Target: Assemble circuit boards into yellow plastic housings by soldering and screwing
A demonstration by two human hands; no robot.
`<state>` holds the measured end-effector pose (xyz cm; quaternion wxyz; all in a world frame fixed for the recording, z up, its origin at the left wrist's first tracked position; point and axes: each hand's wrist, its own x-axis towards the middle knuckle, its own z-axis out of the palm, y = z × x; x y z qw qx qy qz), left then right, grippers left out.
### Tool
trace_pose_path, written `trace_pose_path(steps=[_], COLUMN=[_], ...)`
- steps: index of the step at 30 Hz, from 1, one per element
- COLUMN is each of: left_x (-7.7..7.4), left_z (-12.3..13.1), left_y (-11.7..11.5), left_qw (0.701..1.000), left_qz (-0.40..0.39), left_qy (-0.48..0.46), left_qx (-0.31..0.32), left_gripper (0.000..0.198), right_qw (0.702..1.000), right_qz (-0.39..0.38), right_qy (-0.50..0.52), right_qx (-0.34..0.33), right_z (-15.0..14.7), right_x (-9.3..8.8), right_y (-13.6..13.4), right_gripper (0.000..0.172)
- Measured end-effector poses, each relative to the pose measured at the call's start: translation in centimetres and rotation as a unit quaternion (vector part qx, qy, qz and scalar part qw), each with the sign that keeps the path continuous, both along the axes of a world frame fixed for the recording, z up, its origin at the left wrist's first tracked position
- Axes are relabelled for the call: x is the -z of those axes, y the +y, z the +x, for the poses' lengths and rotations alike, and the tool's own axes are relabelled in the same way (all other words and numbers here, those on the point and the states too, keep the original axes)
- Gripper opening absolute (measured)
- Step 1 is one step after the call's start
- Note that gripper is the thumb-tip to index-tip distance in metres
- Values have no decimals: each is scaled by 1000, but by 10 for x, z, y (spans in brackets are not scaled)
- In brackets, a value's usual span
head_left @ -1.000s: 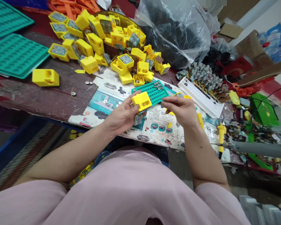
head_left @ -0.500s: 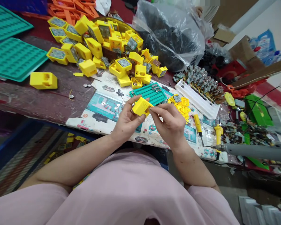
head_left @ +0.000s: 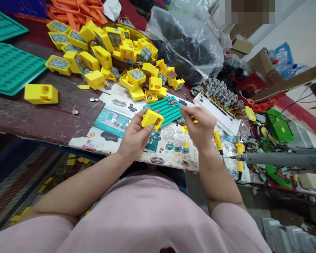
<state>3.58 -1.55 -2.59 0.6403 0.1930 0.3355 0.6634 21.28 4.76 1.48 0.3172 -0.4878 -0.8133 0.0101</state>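
My left hand [head_left: 133, 140] grips a yellow plastic casing [head_left: 152, 119] with a grid of small holes on its face and an opening at its right end. My right hand [head_left: 200, 127] is apart from the casing, to its right, above small yellow parts [head_left: 184, 129] on the table. Its fingers are curled in and pinched; whatever they may hold is hidden. Between and behind the hands lies a green dimpled tray [head_left: 165, 109] with small round metal pieces at its far corner.
A heap of yellow casings [head_left: 102, 56] sits at the back left, near green trays [head_left: 13, 68]. A clear plastic bag [head_left: 184, 45] stands behind. To the right are a white rack [head_left: 218, 116] with wired boards, a yellow-handled tool [head_left: 218, 141] and a grey powered screwdriver [head_left: 279, 160].
My right hand has moved away from the casing, to the right over the small yellow parts. My left hand still holds the casing, now turned slightly and a little further left.
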Motion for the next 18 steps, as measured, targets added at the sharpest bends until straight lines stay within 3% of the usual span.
trace_pose_path(steps=[3, 7, 12, 18], left_x=[-4, -7, -9, -15], left_z=[-6, -13, -16, -20], left_y=[4, 7, 11, 17], left_qw=[999, 996, 989, 976], left_qz=[-18, -52, -100, -161], left_qy=[-27, -75, -108, -142], left_qx=[10, 23, 8, 27], left_gripper=[41, 29, 23, 36], right_qw=[993, 979, 977, 976], right_qz=[-59, -110, -103, -99], right_qy=[-78, -165, -188, -195], right_qx=[68, 51, 15, -3], right_z=[11, 19, 23, 26], right_x=[9, 32, 46, 48], right_y=[48, 86, 96, 103], right_gripper=[22, 25, 27, 29])
